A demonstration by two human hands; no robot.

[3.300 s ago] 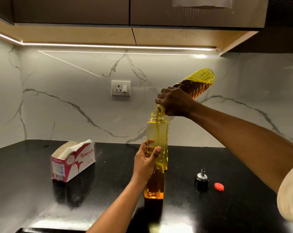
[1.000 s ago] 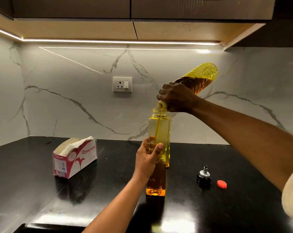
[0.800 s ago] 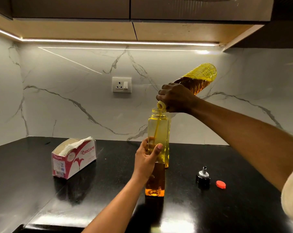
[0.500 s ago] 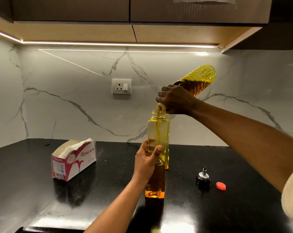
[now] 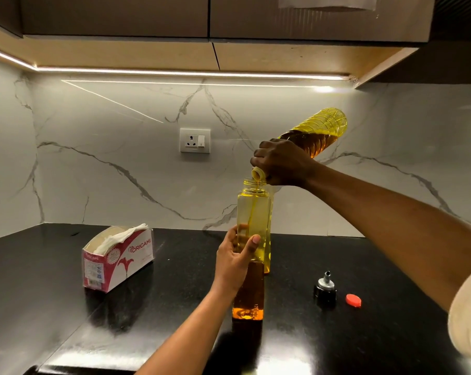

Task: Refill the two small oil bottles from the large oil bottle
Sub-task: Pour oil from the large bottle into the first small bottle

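Note:
A tall square small oil bottle (image 5: 248, 290) stands uncapped on the black counter (image 5: 175, 307), amber oil filling its lower part. My left hand (image 5: 235, 257) grips its middle. My right hand (image 5: 281, 162) holds the large oil bottle (image 5: 317, 131) by the neck, tilted with its base up and to the right. Its mouth sits just over the small bottle's opening (image 5: 254, 184), and a thin stream of oil runs down inside. A second small bottle (image 5: 268, 234) stands directly behind the first, mostly hidden.
A black pourer cap with a metal spout (image 5: 325, 287) and a small red cap (image 5: 353, 300) lie on the counter to the right. A pink-and-white tissue box (image 5: 118, 258) stands at the left. The marble wall with a socket (image 5: 194, 140) is behind.
Both hands keep their grips and the large bottle stays tilted over the small bottle. The stream keeps running. Only the view has bobbed slightly.

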